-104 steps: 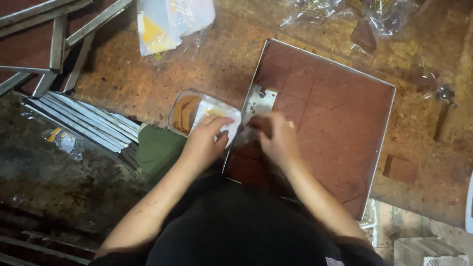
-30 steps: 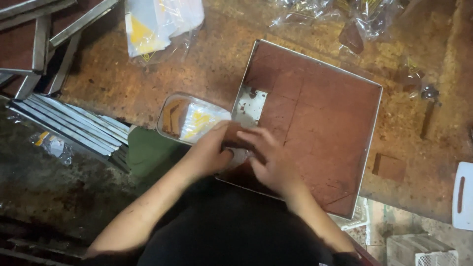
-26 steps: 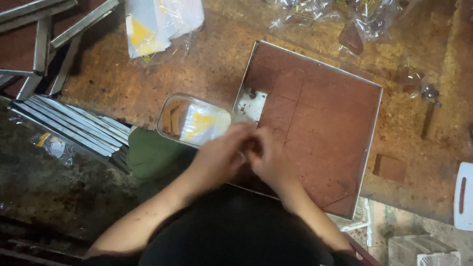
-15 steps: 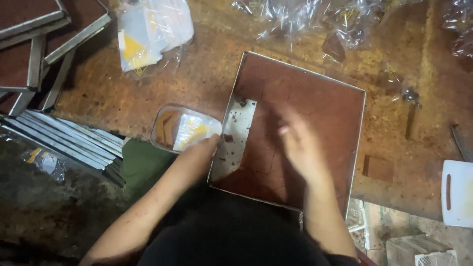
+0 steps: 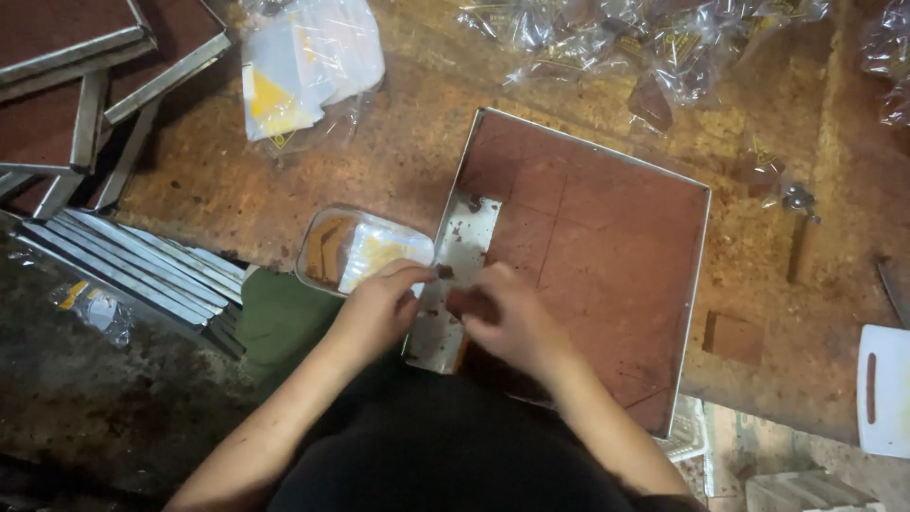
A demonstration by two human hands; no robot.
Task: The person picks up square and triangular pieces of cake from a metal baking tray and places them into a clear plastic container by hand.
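A square metal tray (image 5: pixel 699 284) on the rusty-brown bench holds a reddish-brown slab (image 5: pixel 607 256) scored into blocks. Its left strip (image 5: pixel 464 251) is bare metal with crumbs. My left hand (image 5: pixel 379 308) is at the tray's left edge, fingertips pinched on a small brown bit (image 5: pixel 444 272). My right hand (image 5: pixel 512 322) is beside it over the tray's near left corner, fingers curled around a dark brown block (image 5: pixel 466 303). Just left of the tray sits a clear plastic tub (image 5: pixel 322 248) with brown pieces and a white and yellow packet.
Framed metal trays (image 5: pixel 66 66) are stacked at the top left, with a fan of metal strips (image 5: pixel 142 270) below them. Plastic bags (image 5: pixel 303 66) and crumpled clear wrappers (image 5: pixel 645 47) lie along the far side. A loose brown square (image 5: pixel 735 337) and a white board (image 5: pixel 886 389) are at the right.
My right hand has come back from the middle of the slab to the near left corner, beside my left hand. The left hand has lifted to the tray's edge.
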